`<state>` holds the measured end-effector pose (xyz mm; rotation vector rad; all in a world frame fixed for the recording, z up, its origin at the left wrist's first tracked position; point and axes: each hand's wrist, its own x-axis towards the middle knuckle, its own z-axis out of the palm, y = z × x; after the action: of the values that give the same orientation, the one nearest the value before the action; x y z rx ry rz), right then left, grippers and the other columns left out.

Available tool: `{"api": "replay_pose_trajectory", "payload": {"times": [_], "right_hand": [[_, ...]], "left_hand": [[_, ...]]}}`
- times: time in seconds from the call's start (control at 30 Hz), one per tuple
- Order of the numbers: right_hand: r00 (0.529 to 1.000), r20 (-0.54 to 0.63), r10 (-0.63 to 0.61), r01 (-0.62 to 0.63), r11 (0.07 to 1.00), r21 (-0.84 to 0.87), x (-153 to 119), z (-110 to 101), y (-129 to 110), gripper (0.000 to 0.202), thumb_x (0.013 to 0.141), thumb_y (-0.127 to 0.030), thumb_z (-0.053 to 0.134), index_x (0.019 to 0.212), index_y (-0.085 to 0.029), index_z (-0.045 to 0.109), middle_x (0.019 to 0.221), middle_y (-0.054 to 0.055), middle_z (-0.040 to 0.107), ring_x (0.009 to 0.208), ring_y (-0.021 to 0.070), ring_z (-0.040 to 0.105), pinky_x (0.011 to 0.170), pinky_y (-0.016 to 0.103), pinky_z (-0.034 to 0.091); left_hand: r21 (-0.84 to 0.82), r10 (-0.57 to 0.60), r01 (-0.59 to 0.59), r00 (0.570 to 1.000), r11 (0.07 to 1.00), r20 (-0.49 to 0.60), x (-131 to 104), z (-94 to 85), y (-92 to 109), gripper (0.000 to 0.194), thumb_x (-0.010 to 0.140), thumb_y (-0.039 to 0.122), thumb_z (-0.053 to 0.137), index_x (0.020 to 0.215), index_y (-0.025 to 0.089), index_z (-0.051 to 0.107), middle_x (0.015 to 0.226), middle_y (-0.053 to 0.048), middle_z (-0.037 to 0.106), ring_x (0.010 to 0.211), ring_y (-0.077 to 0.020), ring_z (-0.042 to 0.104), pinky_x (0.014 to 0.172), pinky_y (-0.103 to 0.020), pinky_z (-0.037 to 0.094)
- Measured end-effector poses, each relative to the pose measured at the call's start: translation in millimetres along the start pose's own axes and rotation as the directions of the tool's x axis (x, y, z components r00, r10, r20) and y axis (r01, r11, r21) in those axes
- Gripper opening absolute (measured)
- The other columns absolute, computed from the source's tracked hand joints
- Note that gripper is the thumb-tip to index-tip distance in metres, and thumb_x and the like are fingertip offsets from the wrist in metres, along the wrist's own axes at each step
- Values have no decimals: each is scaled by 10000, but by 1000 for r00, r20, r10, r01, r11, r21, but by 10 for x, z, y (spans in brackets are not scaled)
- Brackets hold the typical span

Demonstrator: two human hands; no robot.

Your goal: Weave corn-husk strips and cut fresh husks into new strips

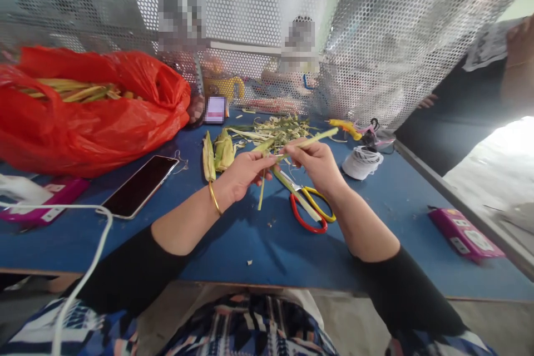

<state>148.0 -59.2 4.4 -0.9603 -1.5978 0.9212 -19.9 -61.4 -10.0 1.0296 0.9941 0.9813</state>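
Observation:
Both hands meet over the middle of the blue table, fingers pinched around pale green leaf strips (319, 137) that look like dried corn husk. My left hand (250, 169), with a gold bangle at its wrist, grips the strips where they cross; one strip end hangs below it. My right hand (315, 161) pinches the strip whose free end points up and to the right. Just under the hands lie scissors (309, 227) with one red and one yellow handle loop, and a leaf strip crosses them. Two folded husk bundles (224, 150) rest beyond my left hand.
Behind the hands is a pile of leaf scraps (287, 129). A red plastic bag (137, 133) of strips and a phone (139, 186) sit left. White string (362, 162) and a purple power strip (467, 233) lie right. A perforated metal screen (250, 5) stands behind; a person stands at right.

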Motion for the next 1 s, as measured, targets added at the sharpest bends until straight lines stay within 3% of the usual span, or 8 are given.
{"api": "replay_pose_trajectory", "payload": {"times": [0.1, 0.27, 0.4, 0.5, 0.7, 1.0], "right_hand": [[993, -111, -38, 35, 999, -25, -2, 17, -27, 361, 807, -579, 654, 758, -221, 656, 605, -28, 529, 559, 114, 451, 526, 267, 384], [987, -161, 19, -7, 997, 79, 3, -13, -61, 398, 784, -627, 646, 773, -232, 598, 635, -31, 554, 454, 84, 335, 449, 258, 291], [995, -69, 75, -84, 989, -124, -2, -52, -93, 351, 744, -509, 690, 598, -203, 601, 503, -50, 447, 479, 90, 332, 477, 257, 260], [997, 21, 78, -69, 957, -281, -18, -65, -119, 282, 702, -384, 664, 501, -197, 600, 506, -36, 467, 550, 110, 396, 545, 267, 311], [988, 67, 141, -111, 936, -335, -25, -42, -73, 206, 649, -309, 593, 475, -200, 612, 549, -7, 544, 609, 141, 456, 598, 285, 348], [991, 69, 117, -80, 913, -401, -21, -15, 12, 233, 718, -297, 612, 511, -189, 612, 580, -13, 553, 611, 129, 474, 597, 279, 347]], "left_hand": [[28, 24, -25, 999, 999, 42, 1, -2, -8, 215, 750, 282, 789, 631, 153, 665, 643, -7, 660, 478, -59, 486, 431, -212, 271], [38, 30, -33, 996, 999, 83, -14, -5, 8, 188, 755, 290, 780, 672, 149, 688, 714, -27, 704, 486, -57, 496, 426, -207, 263], [64, 37, -43, 995, 997, 90, -19, -1, 26, 121, 775, 248, 755, 738, 141, 712, 723, -42, 721, 475, -62, 505, 415, -203, 276], [104, 72, -79, 995, 991, 68, -16, 0, 28, 69, 783, 196, 736, 756, 137, 714, 697, -39, 717, 461, -64, 505, 406, -198, 291], [212, 144, -151, 989, 966, 45, -6, -6, 14, 83, 801, 145, 711, 718, 141, 705, 669, -33, 703, 453, -64, 505, 411, -196, 296], [270, 166, -182, 983, 946, 81, -12, 4, -21, 136, 807, 94, 678, 690, 154, 711, 697, -60, 727, 459, -85, 523, 468, -216, 366]]}}
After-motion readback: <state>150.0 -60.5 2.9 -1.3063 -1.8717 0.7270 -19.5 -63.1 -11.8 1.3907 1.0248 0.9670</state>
